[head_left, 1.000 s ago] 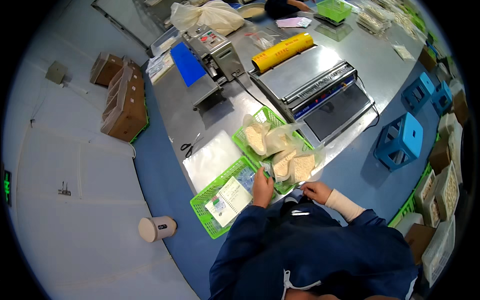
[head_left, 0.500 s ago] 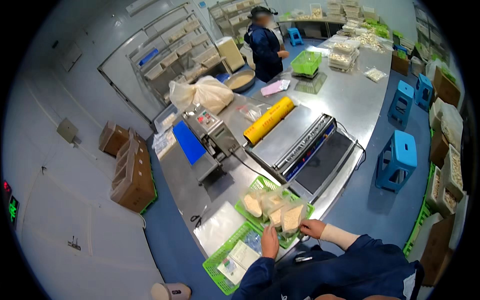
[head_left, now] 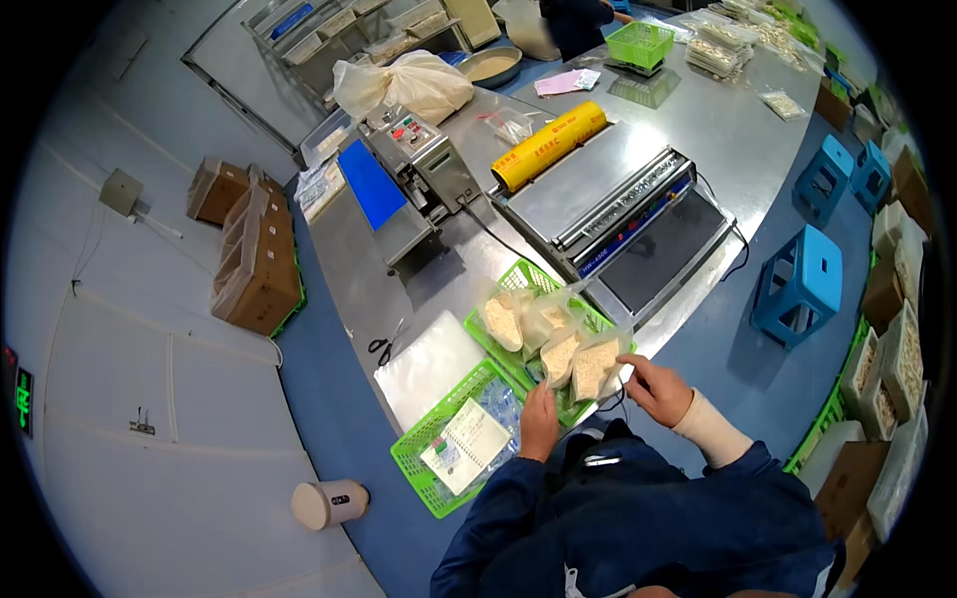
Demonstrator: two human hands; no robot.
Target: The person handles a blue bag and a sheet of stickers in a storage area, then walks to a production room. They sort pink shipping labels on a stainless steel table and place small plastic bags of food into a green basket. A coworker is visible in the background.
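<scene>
Several clear plastic bags of pale beige crumbs lie bunched in a green basket [head_left: 477,326] at the table's near edge. My right hand [head_left: 660,391] pinches the upper right edge of the nearest bag of crumbs [head_left: 596,369], thumb and fingertips together. At that bag's lower left side, my left hand [head_left: 539,423] has its fingers closed on the plastic; its exact grip is partly hidden. Another bag [head_left: 502,321] leans at the left of the basket. Beside my left hand, a second green basket [head_left: 411,456] holds an open notebook [head_left: 469,445] and bluish plastic packets.
A wrapping machine [head_left: 598,199] with a yellow film roll [head_left: 549,147] stands beyond the baskets. Left of it is a machine with a blue belt [head_left: 371,185]. Scissors [head_left: 381,349] and clear plastic sheets [head_left: 424,374] lie nearby. Blue stools [head_left: 797,286] stand right; a co-worker [head_left: 578,25] is across the table.
My view has tilted downward, so the co-worker is mostly cut off at the top. My right hand has shifted up along the nearest bag's edge; my left hand stays at its lower side.
</scene>
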